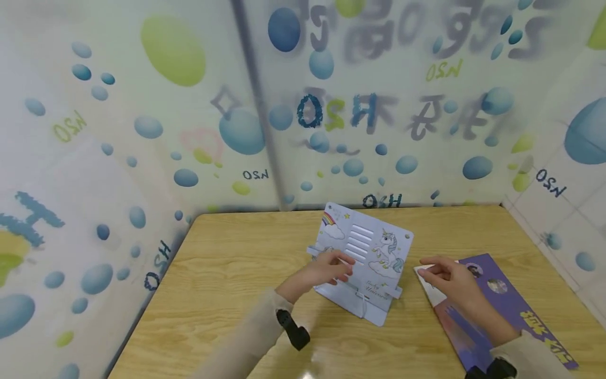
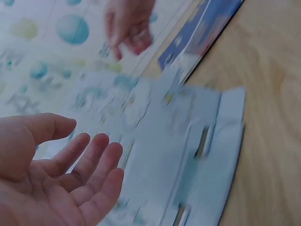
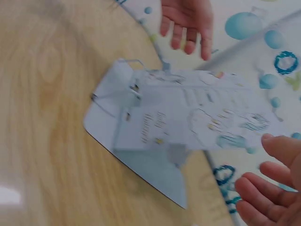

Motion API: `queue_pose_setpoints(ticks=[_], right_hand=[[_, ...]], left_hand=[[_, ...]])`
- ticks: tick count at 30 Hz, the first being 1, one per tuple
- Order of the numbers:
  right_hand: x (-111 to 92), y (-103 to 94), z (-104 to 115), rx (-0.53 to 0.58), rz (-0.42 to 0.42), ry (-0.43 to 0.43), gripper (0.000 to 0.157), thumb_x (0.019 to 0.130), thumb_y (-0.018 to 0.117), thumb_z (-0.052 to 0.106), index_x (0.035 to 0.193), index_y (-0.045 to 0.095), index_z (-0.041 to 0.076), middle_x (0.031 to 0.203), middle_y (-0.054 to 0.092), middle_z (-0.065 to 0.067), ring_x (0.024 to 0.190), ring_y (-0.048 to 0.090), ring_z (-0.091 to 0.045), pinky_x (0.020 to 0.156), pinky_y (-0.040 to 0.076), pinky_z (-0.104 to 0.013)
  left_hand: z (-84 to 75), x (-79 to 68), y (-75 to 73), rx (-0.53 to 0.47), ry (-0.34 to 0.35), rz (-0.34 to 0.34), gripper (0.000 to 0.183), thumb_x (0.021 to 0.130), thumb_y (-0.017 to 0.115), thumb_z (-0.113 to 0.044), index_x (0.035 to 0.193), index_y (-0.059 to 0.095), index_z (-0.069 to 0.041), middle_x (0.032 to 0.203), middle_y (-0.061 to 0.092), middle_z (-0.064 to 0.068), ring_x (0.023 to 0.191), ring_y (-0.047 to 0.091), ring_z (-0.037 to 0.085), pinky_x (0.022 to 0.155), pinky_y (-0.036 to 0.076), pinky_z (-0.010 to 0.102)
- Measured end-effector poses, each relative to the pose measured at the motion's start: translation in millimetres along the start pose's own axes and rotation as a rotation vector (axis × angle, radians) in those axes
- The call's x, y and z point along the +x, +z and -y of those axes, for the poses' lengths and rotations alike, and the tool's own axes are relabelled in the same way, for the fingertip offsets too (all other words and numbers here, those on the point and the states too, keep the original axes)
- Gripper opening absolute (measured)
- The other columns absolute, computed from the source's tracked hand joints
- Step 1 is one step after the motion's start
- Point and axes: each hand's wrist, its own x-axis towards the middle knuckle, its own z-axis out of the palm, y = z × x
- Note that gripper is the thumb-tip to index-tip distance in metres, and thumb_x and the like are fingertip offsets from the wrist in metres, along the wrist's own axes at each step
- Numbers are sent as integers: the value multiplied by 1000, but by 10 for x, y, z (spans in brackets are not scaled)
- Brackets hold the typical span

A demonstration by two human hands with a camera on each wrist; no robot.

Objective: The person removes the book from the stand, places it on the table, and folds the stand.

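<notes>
A white book stand (image 1: 374, 252) with a unicorn and rainbow print stands propped up on the wooden table, its slotted back panel tilted. In the head view my left hand (image 1: 329, 267) hovers in front of the panel's left side, fingers loosely bent around nothing. My right hand (image 1: 447, 279) hangs to the right of the stand, above a purple book (image 1: 492, 295), also holding nothing. The left wrist view shows the left palm (image 2: 61, 174) turned up with relaxed fingers beside the stand. Over in the right wrist view, the right hand (image 3: 273, 188) is apart from the panel.
The purple book lies flat at the table's right side. Behind the wooden table (image 1: 227, 273) hangs a pale curtain (image 1: 199, 121) with blue and green dots, and it continues along both sides. Each wrist wears a black strap (image 1: 293, 330).
</notes>
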Motion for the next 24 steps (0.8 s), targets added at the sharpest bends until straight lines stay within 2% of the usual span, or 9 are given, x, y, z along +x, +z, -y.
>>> queue_pose_setpoints(ticks=[2,5,8,10,13,17,20,24], right_hand=[[11,139,4,12,-41,46,38,89,61,20,117,55,-6,91,63,-13,75,61,-16,64,49,-26],[36,309,-19,39,-95,88,39,87,64,20,114,57,-7,90,64,-13,75,60,-13,64,49,-23],[53,442,-45,93,-150,119,37,85,67,18,111,58,-7,91,64,-14,74,58,-6,64,48,-20],[53,520,-57,105,-199,107,33,84,68,17,107,61,-6,90,64,-14,73,57,-2,64,48,-17],[55,619,-66,113,-283,60,26,81,70,10,100,63,-6,86,65,-16,70,57,1,62,47,-14],[93,702,-66,172,-332,71,24,79,71,4,98,63,-9,85,65,-19,69,57,2,62,47,-13],[126,709,-44,212,-347,112,25,77,72,2,97,62,-11,84,66,-18,67,58,2,61,48,-14],[157,686,-23,224,-373,117,21,76,71,-4,93,61,-12,77,66,-17,63,58,2,60,49,-14]], left_hand=[[42,13,-189,-12,-10,-70,28,91,55,-15,114,58,-1,94,64,9,82,62,18,69,51,34],[104,74,-427,-36,-16,-225,29,90,57,-12,115,57,1,99,62,14,86,59,20,72,50,35],[182,175,-576,-48,-15,-376,32,87,61,-10,116,57,1,104,59,16,92,56,24,74,49,35],[242,261,-618,-48,-19,-438,34,85,64,-9,117,56,1,107,58,16,97,55,27,76,49,35],[341,395,-616,-71,-34,-462,37,85,65,-8,119,54,1,111,55,17,103,52,30,81,47,37],[422,518,-572,-118,-55,-476,34,85,63,-5,117,54,1,110,56,16,102,53,29,83,45,38],[432,568,-547,-136,-55,-482,30,86,62,-5,114,55,1,105,58,14,96,55,27,80,46,36],[428,618,-535,-125,-24,-494,28,85,63,-4,112,57,2,99,59,11,90,55,22,72,46,29]])
